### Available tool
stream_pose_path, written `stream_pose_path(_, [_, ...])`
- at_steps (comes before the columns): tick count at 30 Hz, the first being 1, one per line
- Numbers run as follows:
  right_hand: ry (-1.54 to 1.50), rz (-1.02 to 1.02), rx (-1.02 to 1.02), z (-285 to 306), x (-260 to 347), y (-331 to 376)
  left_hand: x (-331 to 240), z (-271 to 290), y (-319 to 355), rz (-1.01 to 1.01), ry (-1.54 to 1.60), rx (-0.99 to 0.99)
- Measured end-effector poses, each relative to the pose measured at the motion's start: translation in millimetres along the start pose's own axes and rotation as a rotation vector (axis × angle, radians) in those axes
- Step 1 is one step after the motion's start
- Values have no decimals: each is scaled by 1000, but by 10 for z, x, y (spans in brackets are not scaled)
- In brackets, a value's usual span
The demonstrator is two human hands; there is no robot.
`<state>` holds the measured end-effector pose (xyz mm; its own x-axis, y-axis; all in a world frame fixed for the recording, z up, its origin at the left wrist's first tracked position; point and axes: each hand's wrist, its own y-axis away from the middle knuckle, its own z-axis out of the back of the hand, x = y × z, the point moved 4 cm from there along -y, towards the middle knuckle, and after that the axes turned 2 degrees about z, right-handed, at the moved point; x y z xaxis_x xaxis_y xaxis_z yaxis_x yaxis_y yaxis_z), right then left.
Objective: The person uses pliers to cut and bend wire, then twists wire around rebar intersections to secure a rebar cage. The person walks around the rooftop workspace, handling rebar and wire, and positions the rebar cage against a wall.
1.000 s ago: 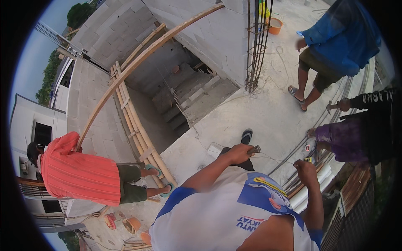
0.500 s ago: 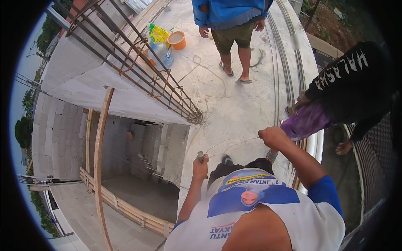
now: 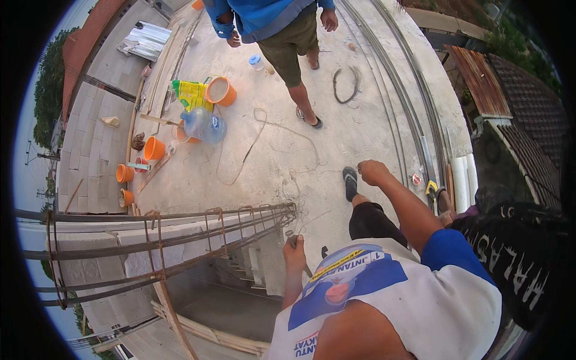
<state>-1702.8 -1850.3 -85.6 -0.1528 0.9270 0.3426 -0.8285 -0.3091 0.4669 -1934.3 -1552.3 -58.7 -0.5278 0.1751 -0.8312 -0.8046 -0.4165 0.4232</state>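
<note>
Head view: looking down past your shirt, you have both hands ahead of you above the concrete floor.
Left hand [image 3: 294, 254]: wrapped round a hand tool [image 3: 292, 239], its metal head standing above your thumb; the exact kind you cannot tell.
Right hand [image 3: 375, 173]: fingers curled closed, seemingly pinching thin wire [image 3: 315, 219].
Wire: one stretch lies near the tool, another runs leftward from your right fist; how they join is too fine to see.
Step in hand: by the look of it, you are drawing out or straightening wire.
Next move: calls for a firm pinch, slack under control, and your foot [image 3: 350, 183] clear of the line.
Rebar cage [image 3: 159, 243]: just left of the tool, over the stair opening, so a snag is possible.
Farther off: the co-worker in blue [image 3: 282, 63], an orange bucket [image 3: 221, 91] and a dark wire coil [image 3: 336, 90].
</note>
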Motion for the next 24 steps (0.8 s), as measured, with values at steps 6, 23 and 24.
stream_pose_path(6, [-183, 7, 76, 734, -264, -956, -711, -137, -1102, 269, 88, -82])
stream_pose_path(23, [-357, 383, 308, 2611, 1154, -2998, -2550, -60, -4047, 177, 100, 54])
stream_pose_path(24, [-354, 385, 290, 2678, 1254, -3253, -2588, -14, -4295, 181, 100, 77])
